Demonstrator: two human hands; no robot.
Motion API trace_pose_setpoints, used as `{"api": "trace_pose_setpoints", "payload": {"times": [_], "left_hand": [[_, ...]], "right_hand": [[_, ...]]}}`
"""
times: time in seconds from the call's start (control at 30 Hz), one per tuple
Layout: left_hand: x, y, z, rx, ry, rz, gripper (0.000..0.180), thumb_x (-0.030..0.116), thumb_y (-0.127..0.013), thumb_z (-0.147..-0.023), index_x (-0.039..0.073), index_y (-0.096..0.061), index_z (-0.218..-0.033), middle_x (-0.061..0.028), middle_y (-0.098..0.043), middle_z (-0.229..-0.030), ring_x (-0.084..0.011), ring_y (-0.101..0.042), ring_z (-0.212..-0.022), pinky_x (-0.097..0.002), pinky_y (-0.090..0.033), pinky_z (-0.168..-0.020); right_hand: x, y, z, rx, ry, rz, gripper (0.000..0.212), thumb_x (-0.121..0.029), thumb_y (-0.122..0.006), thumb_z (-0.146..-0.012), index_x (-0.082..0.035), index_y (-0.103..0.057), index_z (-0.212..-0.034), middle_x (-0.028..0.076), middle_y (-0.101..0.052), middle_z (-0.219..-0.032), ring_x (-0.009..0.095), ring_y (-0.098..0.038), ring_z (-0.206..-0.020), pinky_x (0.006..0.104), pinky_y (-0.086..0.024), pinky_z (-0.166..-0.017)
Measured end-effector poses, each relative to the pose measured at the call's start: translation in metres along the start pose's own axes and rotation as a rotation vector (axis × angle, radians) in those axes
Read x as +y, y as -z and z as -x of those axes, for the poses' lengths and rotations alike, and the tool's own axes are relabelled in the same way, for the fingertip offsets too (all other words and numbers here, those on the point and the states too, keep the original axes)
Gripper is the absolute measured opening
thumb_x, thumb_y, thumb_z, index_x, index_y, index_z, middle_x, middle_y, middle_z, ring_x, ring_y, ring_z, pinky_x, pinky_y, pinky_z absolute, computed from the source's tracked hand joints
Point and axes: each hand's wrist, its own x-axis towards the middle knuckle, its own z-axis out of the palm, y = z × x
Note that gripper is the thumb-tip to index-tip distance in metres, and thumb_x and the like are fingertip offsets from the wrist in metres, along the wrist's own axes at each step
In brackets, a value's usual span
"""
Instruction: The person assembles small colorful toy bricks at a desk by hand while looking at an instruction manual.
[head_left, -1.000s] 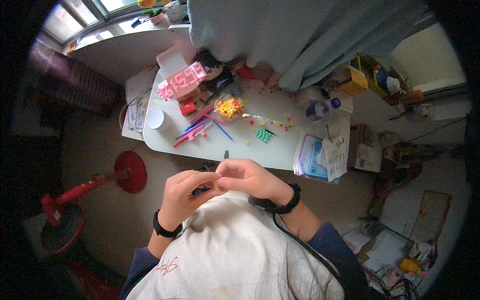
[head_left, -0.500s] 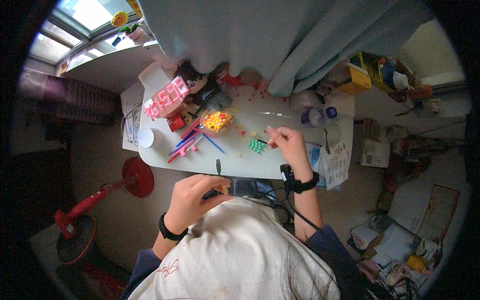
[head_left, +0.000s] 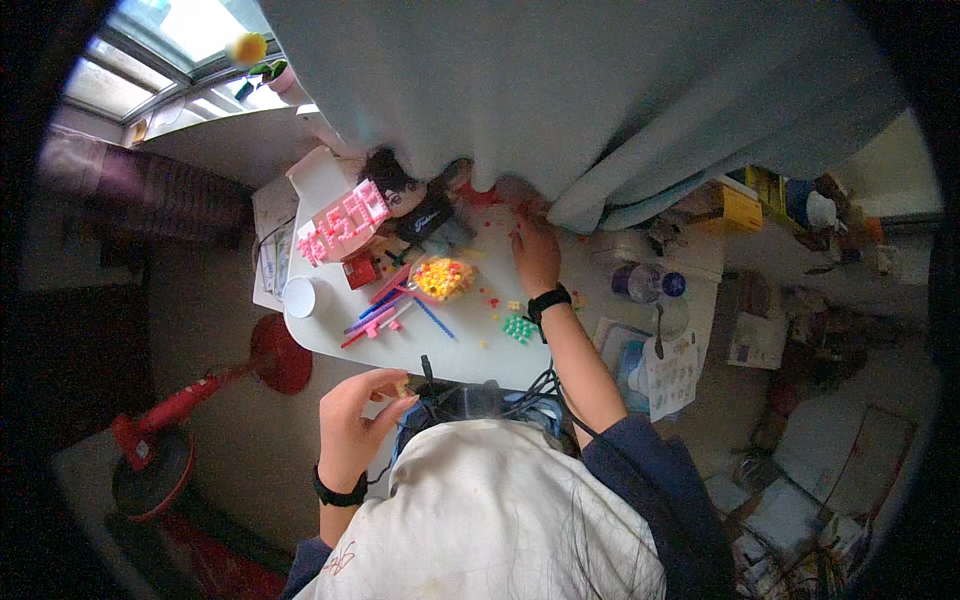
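Head view: left hand (head_left: 355, 418) hovering off near edge of surface (head_left: 480, 365), fingers (head_left: 375, 382) pinching small yellowish piece (head_left: 402, 387), shape being too small to read. Right arm (head_left: 582, 362) lying outstretched; right hand (head_left: 538, 252) appearing near curtain (head_left: 480, 100), fingers' hold impossible to tell. Rounded yellow beads (head_left: 443, 277) lying heaped; curtain folds hiding far edge.

L hand (head_left: 350, 415) low, R (head_left: 538, 257) fwd

Home room, curtain (head_left: 470, 90), probably a fan (head_left: 180, 403)
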Motion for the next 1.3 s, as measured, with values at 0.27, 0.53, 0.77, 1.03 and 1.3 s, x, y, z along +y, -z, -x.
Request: {"api": "trace_pose_setpoints", "payload": {"times": [0.27, 0.53, 0.77, 1.03, 1.3], "left_hand": [[-0.007, -0.003, 0.007, 0.040, 0.112, 0.070, 0.030, 0.009, -0.077, -0.074, 0.003, -0.067, -0.102, -0.0101, -0.070, -0.093, -0.0203, -0.066, -0.076, -0.0279, -0.053, -0.068], [-0.008, -0.003, -0.003, 0.046, 0.049, 0.051, 0.028, 0.008, -0.076, -0.075, 0.003, -0.066, -0.100, -0.0096, -0.069, -0.089, -0.0189, -0.065, -0.074, -0.0276, -0.052, -0.068], [-0.014, 0.000, -0.011, 0.057, 0.009, 0.010, 0.030, 0.012, -0.078, -0.073, 0.004, -0.066, -0.099, -0.0091, -0.068, -0.086, -0.0207, -0.065, -0.072, -0.0288, -0.053, -0.066], [-0.014, 0.003, -0.012, 0.096, -0.082, 0.172, 0.027, 0.006, -0.077, -0.074, 0.005, -0.066, -0.100, -0.0070, -0.067, -0.081, -0.0161, -0.065, -0.071, -0.0270, -0.053, -0.065], [-0.014, 0.029, -0.010, 0.206, -0.182, 0.377, 0.029, 0.000, -0.076, -0.075, 0.004, -0.066, -0.103, -0.0033, -0.067, -0.079, -0.0091, -0.064, -0.071, -0.0225, -0.051, -0.064]], "right_hand": [[0.006, -0.029, -0.014, 0.036, 0.246, 0.067, 0.043, -0.004, -0.064, -0.078, -0.010, -0.059, -0.120, 0.016, -0.059, -0.122, 0.035, -0.053, -0.114, 0.0456, -0.042, -0.098], [0.005, -0.021, -0.009, -0.003, 0.042, -0.008, 0.043, -0.006, -0.066, -0.078, -0.011, -0.060, -0.120, 0.015, -0.058, -0.125, 0.035, -0.054, -0.116, 0.0429, -0.045, -0.096], [-0.004, 0.009, -0.004, -0.162, -0.139, 0.138, 0.046, -0.007, -0.063, -0.079, -0.013, -0.058, -0.125, 0.015, -0.063, -0.116, 0.036, -0.061, -0.101, 0.0423, -0.049, -0.087], [0.045, 0.014, 0.054, -0.014, -0.184, -0.103, 0.029, -0.016, -0.061, -0.086, -0.008, -0.065, -0.114, 0.016, -0.068, -0.100, 0.030, -0.065, -0.089, 0.0339, -0.050, -0.077], [0.076, 0.016, 0.108, -0.026, -0.272, 0.137, 0.028, -0.023, -0.066, -0.082, -0.006, -0.068, -0.105, 0.015, -0.069, -0.093, 0.031, -0.066, -0.087, 0.0372, -0.051, -0.077]]}}
